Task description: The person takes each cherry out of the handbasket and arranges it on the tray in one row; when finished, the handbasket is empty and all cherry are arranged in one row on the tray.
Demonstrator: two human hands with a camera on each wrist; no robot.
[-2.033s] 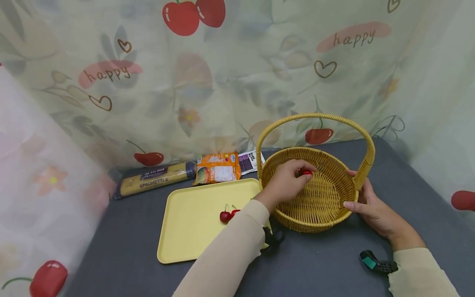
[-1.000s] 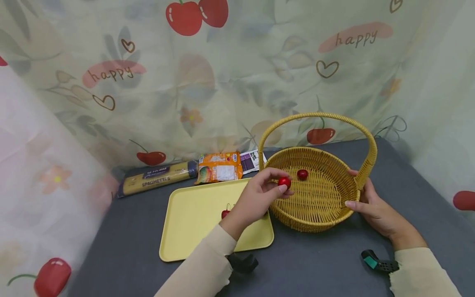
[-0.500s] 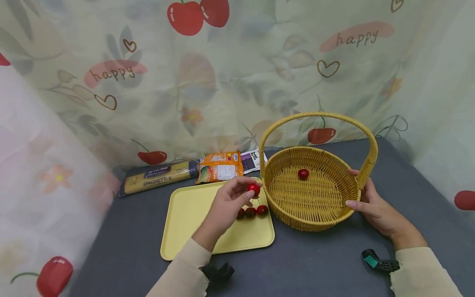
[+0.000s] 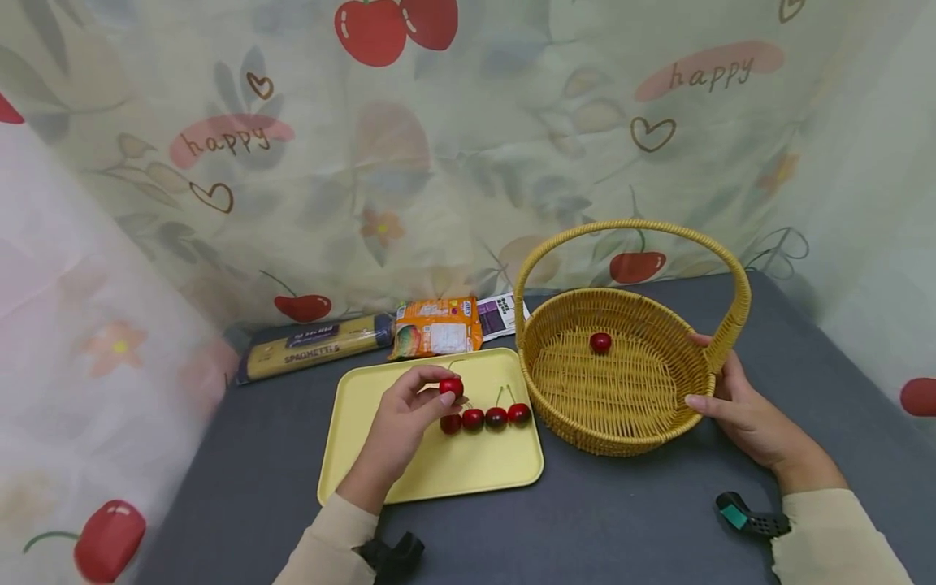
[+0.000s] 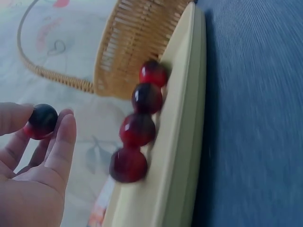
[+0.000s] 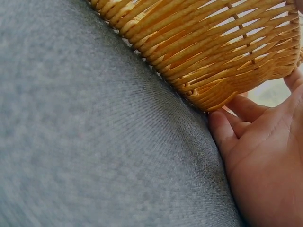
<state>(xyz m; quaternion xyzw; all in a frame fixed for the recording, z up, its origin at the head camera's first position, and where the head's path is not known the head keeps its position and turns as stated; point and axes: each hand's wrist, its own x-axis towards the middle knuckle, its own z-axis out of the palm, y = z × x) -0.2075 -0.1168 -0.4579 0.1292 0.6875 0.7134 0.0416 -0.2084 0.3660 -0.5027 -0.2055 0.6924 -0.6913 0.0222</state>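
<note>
My left hand pinches a dark red cherry between thumb and fingers, over the pale yellow tray. Just beneath it, several cherries with green stems lie in a row along the tray's right half. In the left wrist view the held cherry is apart from that row. One more cherry rests on the floor of the woven yellow basket. My right hand grips the basket's right side below the handle, its thumb at the rim; the right wrist view has fingers against the lower weave.
Behind the tray lie a spaghetti pack, an orange packet and a purple-and-white packet. The basket's tall arched handle stands upright. A printed curtain closes off the back of the grey table.
My left hand has drawn out of the basket and moved left over the tray, carrying a cherry. The cherry in the basket has come into view. My right hand stays on the basket.
</note>
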